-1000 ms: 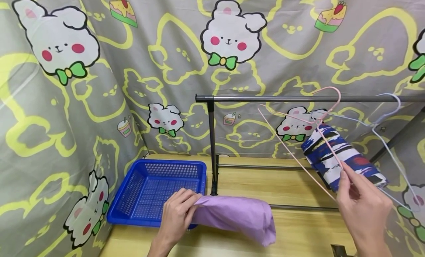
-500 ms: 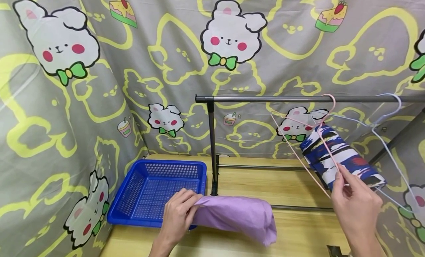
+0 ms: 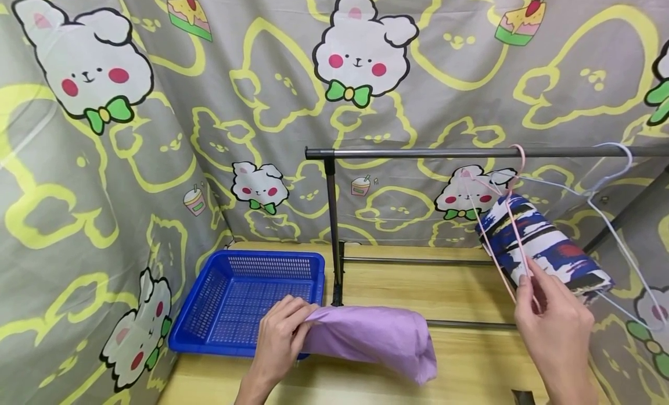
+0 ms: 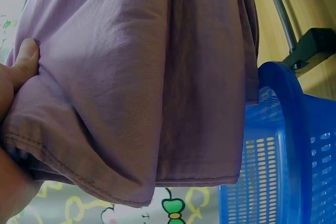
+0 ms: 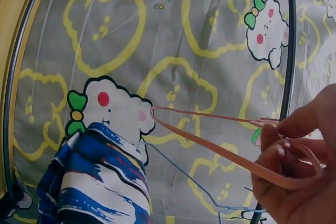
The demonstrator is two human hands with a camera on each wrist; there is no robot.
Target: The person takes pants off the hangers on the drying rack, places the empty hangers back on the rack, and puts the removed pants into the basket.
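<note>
My left hand [image 3: 282, 329] pinches one end of a purple cloth garment [image 3: 373, 341], which juts out to the right over the floor. Its stitched hem and folds fill much of the left wrist view, with the thumb pressed on the fabric [image 4: 115, 77]. Between thumb and fingers, my right hand [image 3: 556, 323] holds the lower part of a pink hanger [image 3: 521, 158], whose hook is over the dark rail [image 3: 418, 153]. Behind that hand is a blue, white and black patterned garment [image 3: 549, 242], draped over the lower bar of a light blue hanger [image 3: 629, 161] on the same rail.
A blue plastic basket [image 3: 209, 350] with perforated walls stands on the wooden floor [image 3: 407, 289] at left, beside the rack's upright post [image 3: 333, 219]. Low rack bars cross the floor. A grey curtain [image 3: 292, 21] with rabbit prints encloses the back and sides.
The pink hanger's hook has come down onto the rail, and the hanger has turned more edge-on. My right hand has shifted slightly left. The left hand and purple garment stay nearly still.
</note>
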